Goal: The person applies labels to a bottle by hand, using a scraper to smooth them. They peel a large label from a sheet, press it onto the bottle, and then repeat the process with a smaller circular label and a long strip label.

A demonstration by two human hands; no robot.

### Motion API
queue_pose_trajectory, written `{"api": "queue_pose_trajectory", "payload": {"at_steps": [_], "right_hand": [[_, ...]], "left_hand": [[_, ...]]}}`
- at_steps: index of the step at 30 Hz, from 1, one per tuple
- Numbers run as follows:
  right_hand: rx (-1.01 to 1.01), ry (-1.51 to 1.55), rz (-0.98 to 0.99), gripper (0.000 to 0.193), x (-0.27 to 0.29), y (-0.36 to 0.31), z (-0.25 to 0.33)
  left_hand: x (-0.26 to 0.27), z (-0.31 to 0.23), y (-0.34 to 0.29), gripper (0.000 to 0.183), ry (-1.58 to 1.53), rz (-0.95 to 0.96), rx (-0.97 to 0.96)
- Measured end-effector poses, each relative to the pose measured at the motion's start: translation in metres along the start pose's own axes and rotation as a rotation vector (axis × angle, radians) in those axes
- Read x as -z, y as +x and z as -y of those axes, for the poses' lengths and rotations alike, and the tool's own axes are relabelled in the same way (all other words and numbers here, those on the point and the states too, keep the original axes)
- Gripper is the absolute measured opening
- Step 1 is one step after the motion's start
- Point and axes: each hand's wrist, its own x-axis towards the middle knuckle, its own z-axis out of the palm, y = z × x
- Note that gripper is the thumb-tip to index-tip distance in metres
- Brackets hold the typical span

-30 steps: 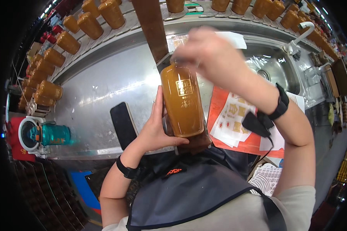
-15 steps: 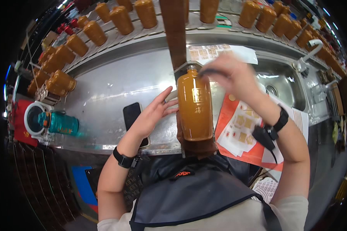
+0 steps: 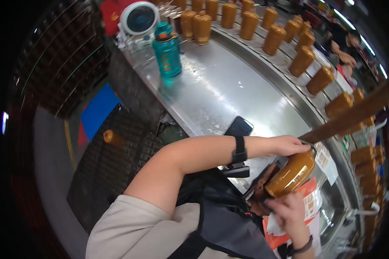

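I log: glossy, round-shouldered amber bottle by the front edge of the smooth steel table, metal stretching left; left hand gripping its neck; right hand near its base, blurred, closure unclear.

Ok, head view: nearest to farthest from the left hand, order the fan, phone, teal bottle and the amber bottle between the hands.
1. Amber bottle, neck end at the left hand
2. Phone, left of that hand
3. Teal bottle, farther left
4. Fan, beyond that, upper left
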Motion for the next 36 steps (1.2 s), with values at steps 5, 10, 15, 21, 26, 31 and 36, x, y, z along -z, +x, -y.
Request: {"api": "queue_pose_trajectory", "payload": {"at_steps": [5, 10, 15, 21, 26, 31, 36], "right_hand": [[-0.563, 0.384, -0.085, 0.016, 0.033, 0.022, -0.033], [-0.425, 0.364, -0.041, 0.014, -0.001, -0.019, -0.032], [-0.306, -0.261, -0.251, 0.015, 0.042, 0.029, -0.036], [-0.254, 0.003, -0.223, 0.016, 0.025, 0.017, -0.058], [0.084, 0.291, 0.039, 0.019, 0.036, 0.033, -0.002], [-0.369, -0.131, -0.357, 0.017, 0.087, -0.014, -0.041], [-0.610, 0.073, -0.494, 0.031, 0.129, -0.077, -0.035]], "left_hand": [[-0.006, 0.000, 0.012, 0.055, -0.032, -0.076, 0.020], [-0.017, -0.004, 0.029, 0.049, 0.039, -0.090, 0.044], [-0.020, -0.008, 0.018, 0.044, -0.079, -0.082, 0.138], [-0.029, -0.003, 0.030, 0.034, -0.264, -0.049, 0.215], [-0.027, -0.006, 0.010, 0.029, -0.305, -0.049, 0.205], [0.015, -0.035, -0.075, 0.027, -0.228, -0.163, -0.101], [0.098, -0.070, -0.234, 0.042, -0.020, -0.577, -0.341]]}}
